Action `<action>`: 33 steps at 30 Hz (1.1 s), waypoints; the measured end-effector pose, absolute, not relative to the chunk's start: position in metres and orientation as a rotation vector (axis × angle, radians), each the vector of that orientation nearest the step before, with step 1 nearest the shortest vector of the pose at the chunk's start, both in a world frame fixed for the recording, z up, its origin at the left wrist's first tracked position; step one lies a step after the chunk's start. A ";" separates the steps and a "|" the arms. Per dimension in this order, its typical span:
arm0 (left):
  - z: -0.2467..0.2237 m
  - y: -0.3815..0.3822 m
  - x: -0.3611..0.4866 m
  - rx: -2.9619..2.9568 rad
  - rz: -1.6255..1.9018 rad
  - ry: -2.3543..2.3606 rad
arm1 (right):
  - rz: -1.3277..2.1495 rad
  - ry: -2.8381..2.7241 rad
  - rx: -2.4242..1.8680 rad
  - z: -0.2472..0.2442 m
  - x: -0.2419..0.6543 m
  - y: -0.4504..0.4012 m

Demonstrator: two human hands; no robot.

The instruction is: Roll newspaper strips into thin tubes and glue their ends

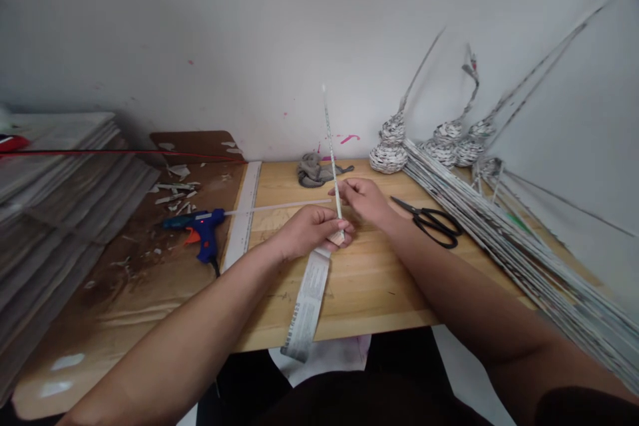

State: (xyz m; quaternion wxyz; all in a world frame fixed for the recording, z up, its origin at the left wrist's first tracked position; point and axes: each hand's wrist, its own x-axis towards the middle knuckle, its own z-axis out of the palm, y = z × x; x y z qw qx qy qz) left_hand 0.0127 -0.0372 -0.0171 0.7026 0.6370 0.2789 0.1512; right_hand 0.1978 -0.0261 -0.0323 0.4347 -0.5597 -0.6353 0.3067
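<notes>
A thin rolled paper tube [328,123] stands nearly upright over the table, leaning slightly left at its tip. My left hand [317,229] is closed around its lower end. From beneath that hand a loose newspaper strip [310,286] hangs down past the table's front edge. My right hand [363,200] is a little higher, its thumb and fingers pinched at the tube's side. Black-handled scissors [432,221] lie right of my right hand. A pale thin stick [279,205] runs from the back of a blue glue gun [202,229] toward my left hand.
Newspaper stacks [60,193] rise at the left, beside paper scraps [177,193] on a brown board [130,279]. A grey cloth [314,170] lies at the back. Woven paper gourd shapes [389,153] and a bundle of paper tubes [479,226] occupy the right.
</notes>
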 end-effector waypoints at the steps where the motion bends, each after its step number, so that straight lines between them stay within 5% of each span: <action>1: -0.017 -0.037 0.013 1.420 0.332 0.616 | 0.679 -1.643 -1.431 -0.033 0.197 -0.020; 11: -0.022 -0.032 0.012 1.384 0.328 0.574 | 0.231 -2.045 -1.639 -0.038 0.157 0.059; 21: -0.022 -0.028 0.011 1.258 0.371 0.648 | 1.002 -1.238 -1.391 -0.024 0.175 0.010; 33: -0.022 -0.031 0.011 1.313 0.331 0.609 | 1.560 -1.428 -1.069 -0.016 0.195 -0.042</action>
